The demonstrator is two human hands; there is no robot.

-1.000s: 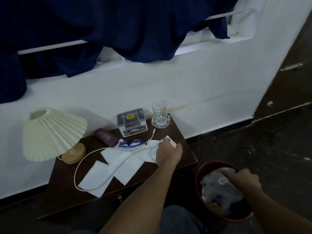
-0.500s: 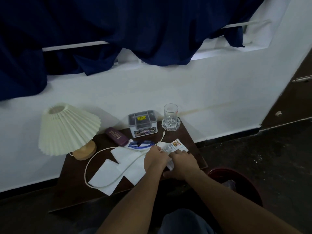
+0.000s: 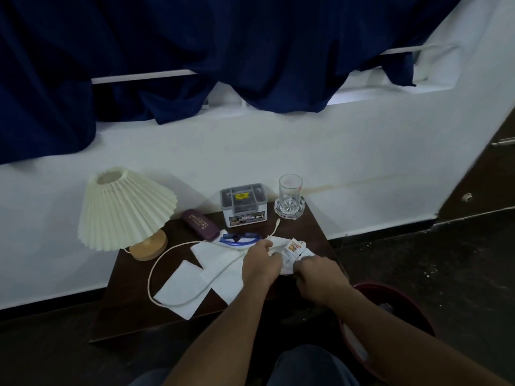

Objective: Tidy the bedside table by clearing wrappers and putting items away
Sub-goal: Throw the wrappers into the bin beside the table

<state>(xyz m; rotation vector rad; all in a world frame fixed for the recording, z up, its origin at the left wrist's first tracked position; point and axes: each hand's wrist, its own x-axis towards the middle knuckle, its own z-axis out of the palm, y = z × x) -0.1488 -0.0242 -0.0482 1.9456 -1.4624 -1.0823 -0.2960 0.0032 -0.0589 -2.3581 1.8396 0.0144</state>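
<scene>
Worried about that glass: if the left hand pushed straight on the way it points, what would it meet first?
Probably not the glass. The left hand points up and slightly right, so it would likely first meet the wrapper or cable; depth is unclear.

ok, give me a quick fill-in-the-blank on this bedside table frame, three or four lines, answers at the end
1. The clear drinking glass stands on a clear glass ____.
2. The blue-framed glasses lie between the dark purple glasses case and the person's ____ hand.
3. The left hand and right hand together grip a crumpled white printed ____.
4. The white cable runs across the white paper ____ on the dark wooden table.

Answers: coaster; left; wrapper; napkins
</scene>
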